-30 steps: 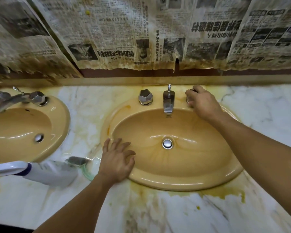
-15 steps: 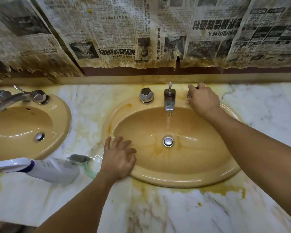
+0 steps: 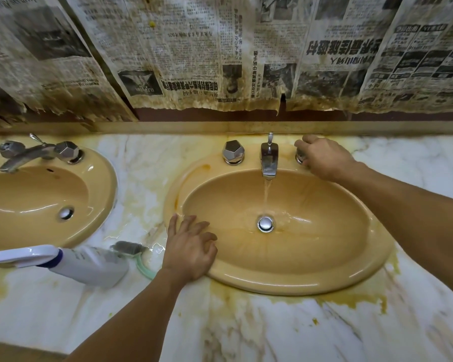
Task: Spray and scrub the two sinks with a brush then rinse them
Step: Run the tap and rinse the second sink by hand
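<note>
Mustard-yellow ceramic forms two oval basins set in a stained white marble counter (image 3: 246,333), seen from above. The right sink (image 3: 298,286) fills the centre of the view; the left sink (image 3: 101,194) is cut off at the left edge. The right hand (image 3: 324,159) reaches to the back of the right sink, its fingers curled round the tap handle (image 3: 300,157) to the right of the spout (image 3: 269,159), so the handle is mostly hidden. A thin stream of water (image 3: 266,194) falls from the spout and spreads around the metal drain (image 3: 265,224), which suggests the hand is there to set the flow for rinsing. The left hand (image 3: 188,252) lies palm down on the near left rim of the same sink, fingers spread wide and holding nothing, probably bracing the person as they lean forward. Both tools lie on the counter between the two sinks, near the left hand but not touching it: the white spray bottle (image 3: 84,265) on its side, and the brush (image 3: 131,249) just beside it, its green handle curving toward the left wrist. With both put down, scrubbing of this basin looks finished. Yellowed newspaper (image 3: 194,48) covers the wall behind.
</note>
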A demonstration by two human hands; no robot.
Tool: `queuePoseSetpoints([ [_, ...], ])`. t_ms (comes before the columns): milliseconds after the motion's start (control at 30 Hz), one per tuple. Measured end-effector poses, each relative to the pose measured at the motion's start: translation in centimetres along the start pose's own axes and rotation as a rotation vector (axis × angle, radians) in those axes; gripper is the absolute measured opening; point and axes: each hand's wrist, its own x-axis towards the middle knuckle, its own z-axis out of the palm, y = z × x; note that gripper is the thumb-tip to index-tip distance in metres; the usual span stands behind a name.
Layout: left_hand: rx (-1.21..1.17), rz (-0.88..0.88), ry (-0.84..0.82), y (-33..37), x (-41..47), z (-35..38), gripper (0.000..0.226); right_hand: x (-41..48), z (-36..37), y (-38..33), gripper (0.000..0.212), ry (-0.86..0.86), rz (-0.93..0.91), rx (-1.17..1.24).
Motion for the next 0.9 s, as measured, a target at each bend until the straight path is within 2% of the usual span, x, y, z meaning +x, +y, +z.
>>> queuePoseSetpoints([
  [167,-0.004,0.0,0.001,0.0,-0.1,-0.2,0.04,0.0,-0.3,1.6,0.056,-0.012,-0.131,0.009],
  [267,-0.009,-0.002,-0.024,0.0,0.0,-0.2,0.041,0.3,-0.5,2.2,0.056,-0.017,-0.18,0.029],
  [400,0.001,-0.001,-0.033,0.0,0.0,-0.3,0.041,-0.4,1.2,1.3,0.061,0.04,-0.033,0.159],
  [467,0.021,-0.007,-0.053,0.0,0.0,-0.3,0.042,-2.2,3.1,-0.3,0.057,0.196,0.062,0.31],
  [533,0.038,-0.009,-0.077,0.0,0.1,-0.4,0.044,-4.5,5.3,-2.7,0.04,0.449,0.144,0.465],
  [600,0.056,-0.013,-0.107,0.0,0.2,-0.6,0.045,-6.4,7.1,-5.7,0.028,0.583,0.284,0.663],
  [633,0.067,-0.012,-0.124,0.1,0.3,-0.7,0.047,-6.9,7.9,-7.1,0.024,0.56,0.368,0.77],
  [700,0.088,-0.002,-0.178,0.3,0.7,-0.9,0.056,-7.1,8.7,-9.4,0.019,0.386,0.541,1.05],
  [833,0.147,0.055,-0.34,0.5,1.5,-1.9,0.081,-5.1,7.8,-11.3,0.022,-0.062,0.922,2.008],
  [900,0.137,0.114,-0.446,0.8,2.3,-2.3,0.077,-4.2,7.1,-11.4,0.021,-0.122,1.041,2.299],
])
